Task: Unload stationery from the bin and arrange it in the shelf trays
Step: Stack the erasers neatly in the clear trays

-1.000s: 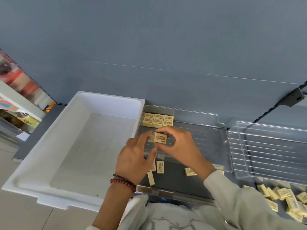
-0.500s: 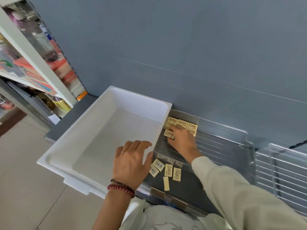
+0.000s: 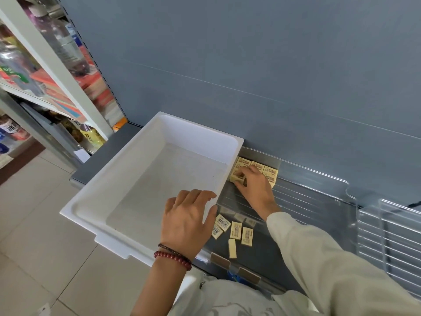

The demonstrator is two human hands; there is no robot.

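Note:
A white bin (image 3: pixel 118 195) sits on the grey shelf with nothing visible inside. My left hand (image 3: pixel 186 222) rests with spread fingers on the bin's right rim. To its right lies a clear shelf tray (image 3: pixel 319 197). A row of cream eraser packs (image 3: pixel 270 173) stands along the tray's back wall. My right hand (image 3: pixel 252 185) pinches one cream pack (image 3: pixel 237 176) at the tray's back left corner, just in front of that row. Several loose packs (image 3: pixel 235 230) lie flat on the shelf in front of the tray.
A second clear ribbed tray (image 3: pixel 391 236) lies at the right edge. A blue-grey back wall (image 3: pixel 250 65) rises behind the shelf. Shelving with bottles and boxes (image 3: pixel 45 76) stands at the left, above a tiled floor (image 3: pixel 34 224).
Both hands held one pack above the tray a second ago. My right hand has carried it to the tray's back left corner, and my left hand has dropped onto the bin's rim.

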